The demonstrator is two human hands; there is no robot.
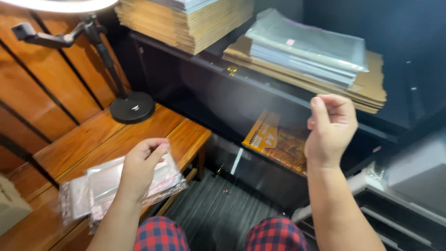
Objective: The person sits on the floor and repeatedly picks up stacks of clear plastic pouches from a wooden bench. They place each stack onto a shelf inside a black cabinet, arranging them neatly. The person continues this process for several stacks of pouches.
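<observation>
My left hand point(141, 165) rests, fingers curled, on a loose pile of clear plastic bags point(93, 190) lying on the wooden table point(88, 139). Whether it grips a bag is hidden by the back of the hand. My right hand point(331, 128) is raised in front of the dark shelf, thumb and fingers pinched together. It seems to hold the top edge of a clear plastic bag point(260, 139), which hangs down to the left and is barely visible against the dark background.
A black lamp stand point(131, 106) stands at the table's back corner. The dark shelf point(209, 65) carries stacks of brown envelopes point(186, 23) and clear sleeves point(306, 51). A yellow paper pack point(274, 139) lies on the lower shelf. My red checked knees point(274, 234) are below.
</observation>
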